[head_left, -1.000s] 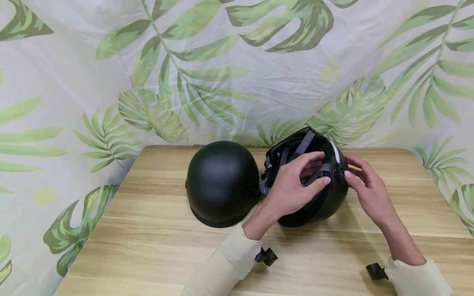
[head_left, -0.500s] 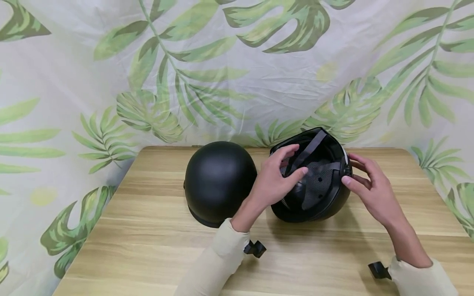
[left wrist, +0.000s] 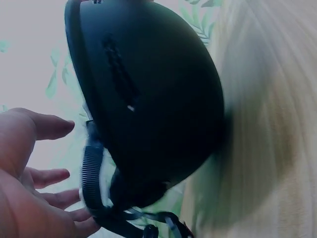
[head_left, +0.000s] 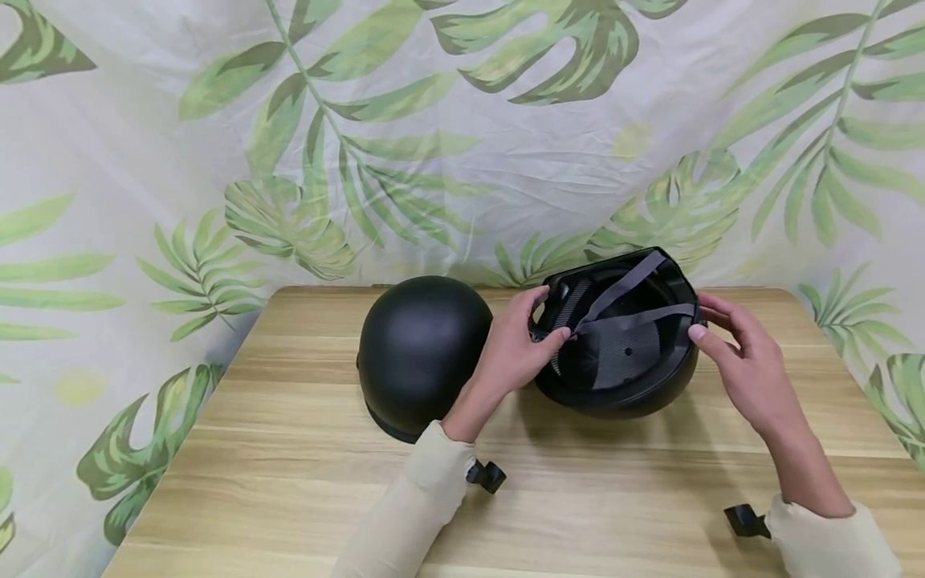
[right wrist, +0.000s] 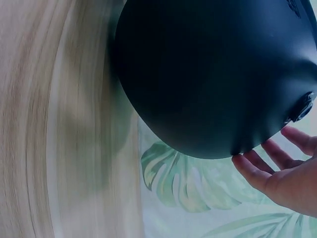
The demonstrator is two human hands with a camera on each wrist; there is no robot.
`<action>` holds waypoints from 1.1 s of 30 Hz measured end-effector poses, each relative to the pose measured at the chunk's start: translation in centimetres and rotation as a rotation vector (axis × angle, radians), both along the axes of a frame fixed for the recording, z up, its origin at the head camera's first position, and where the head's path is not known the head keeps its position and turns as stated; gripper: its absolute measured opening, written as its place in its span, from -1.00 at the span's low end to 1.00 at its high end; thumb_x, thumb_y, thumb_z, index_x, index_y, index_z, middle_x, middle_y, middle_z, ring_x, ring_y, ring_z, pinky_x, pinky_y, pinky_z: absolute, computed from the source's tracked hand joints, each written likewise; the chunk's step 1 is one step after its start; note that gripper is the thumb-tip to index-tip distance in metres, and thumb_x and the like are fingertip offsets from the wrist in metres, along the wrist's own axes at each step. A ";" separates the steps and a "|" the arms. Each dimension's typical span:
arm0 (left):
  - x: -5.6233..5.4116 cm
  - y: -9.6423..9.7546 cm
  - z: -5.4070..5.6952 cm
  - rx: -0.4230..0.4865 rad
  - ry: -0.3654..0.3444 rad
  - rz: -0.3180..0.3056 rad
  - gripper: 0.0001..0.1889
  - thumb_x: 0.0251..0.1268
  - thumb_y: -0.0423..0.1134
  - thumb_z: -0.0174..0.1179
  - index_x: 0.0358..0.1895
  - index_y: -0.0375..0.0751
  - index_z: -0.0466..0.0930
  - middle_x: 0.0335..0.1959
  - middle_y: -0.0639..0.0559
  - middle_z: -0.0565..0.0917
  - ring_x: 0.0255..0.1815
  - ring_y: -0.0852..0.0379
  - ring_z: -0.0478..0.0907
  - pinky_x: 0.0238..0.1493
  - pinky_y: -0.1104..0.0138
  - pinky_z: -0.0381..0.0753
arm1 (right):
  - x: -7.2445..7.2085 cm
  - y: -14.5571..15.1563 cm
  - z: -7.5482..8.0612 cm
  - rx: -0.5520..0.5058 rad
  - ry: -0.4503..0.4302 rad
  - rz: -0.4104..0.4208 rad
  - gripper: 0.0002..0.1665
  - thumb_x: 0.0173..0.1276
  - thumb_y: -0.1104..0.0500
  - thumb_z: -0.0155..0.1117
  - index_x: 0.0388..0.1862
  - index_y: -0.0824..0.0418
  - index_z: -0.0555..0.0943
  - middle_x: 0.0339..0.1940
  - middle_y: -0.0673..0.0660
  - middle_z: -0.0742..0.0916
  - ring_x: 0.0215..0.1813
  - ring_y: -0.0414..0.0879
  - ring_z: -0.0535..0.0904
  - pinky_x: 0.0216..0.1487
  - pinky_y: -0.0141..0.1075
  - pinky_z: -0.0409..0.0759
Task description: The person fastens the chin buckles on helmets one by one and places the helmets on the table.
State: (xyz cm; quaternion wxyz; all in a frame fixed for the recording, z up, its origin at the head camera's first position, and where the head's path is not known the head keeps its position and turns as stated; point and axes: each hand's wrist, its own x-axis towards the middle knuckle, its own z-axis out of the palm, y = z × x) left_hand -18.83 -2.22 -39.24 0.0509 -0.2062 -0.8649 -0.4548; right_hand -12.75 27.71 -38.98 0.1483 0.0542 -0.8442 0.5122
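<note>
Helmet (head_left: 617, 365) sits tipped open-side up between the hands; from here, the right hand (head_left: 755, 361) touches its shell (right wrist: 198, 84) with parted fingers, while the left hand (head_left: 513, 345) hangs loosely spread by the straps (head_left: 636, 319), contact unclear. I'd brace both sides evenly before turning.

We've room over the near pale wood-grain tabletop (head_left: 289, 498). Gap between domed matte-black helmet (head_left: 422, 353) and upturned black helmet with grey straps (head_left: 627, 361): left hand (head_left: 509, 341) blocks it. Leaf-printed white fabric (head_left: 405, 177) closes the rear.
</note>
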 end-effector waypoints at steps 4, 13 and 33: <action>-0.4 0.1 -0.7 -0.032 -0.019 0.023 -0.29 0.47 -0.12 0.35 0.59 -0.27 0.34 0.55 -0.23 0.45 0.57 -0.20 0.41 0.54 -0.07 0.44 | -0.2 1.0 -0.2 -0.002 -0.020 -0.038 -0.40 0.70 0.05 0.13 0.62 0.14 0.40 0.25 -0.39 0.56 0.23 -0.61 0.48 0.10 -0.74 0.42; -1.3 0.2 -1.9 -0.042 -0.114 0.060 -0.22 0.44 -0.08 0.37 0.62 -0.20 0.28 0.54 -0.21 0.45 0.53 -0.17 0.44 0.50 -0.03 0.48 | -1.1 2.2 -0.8 -0.217 -0.012 0.023 -0.43 0.71 0.10 0.10 0.56 0.32 0.43 0.16 -0.33 0.64 0.05 -0.57 0.67 0.07 -0.70 0.59; -0.5 0.4 -1.1 -0.066 -0.035 0.089 -0.30 0.41 -0.08 0.40 0.56 -0.07 0.42 0.40 -0.19 0.54 0.37 -0.15 0.55 0.35 -0.01 0.60 | -2.1 3.0 -2.4 -0.166 -0.107 0.018 -0.37 0.74 0.07 0.03 0.62 0.34 0.35 0.31 -0.33 0.62 0.15 -0.63 0.57 -0.01 -0.65 0.65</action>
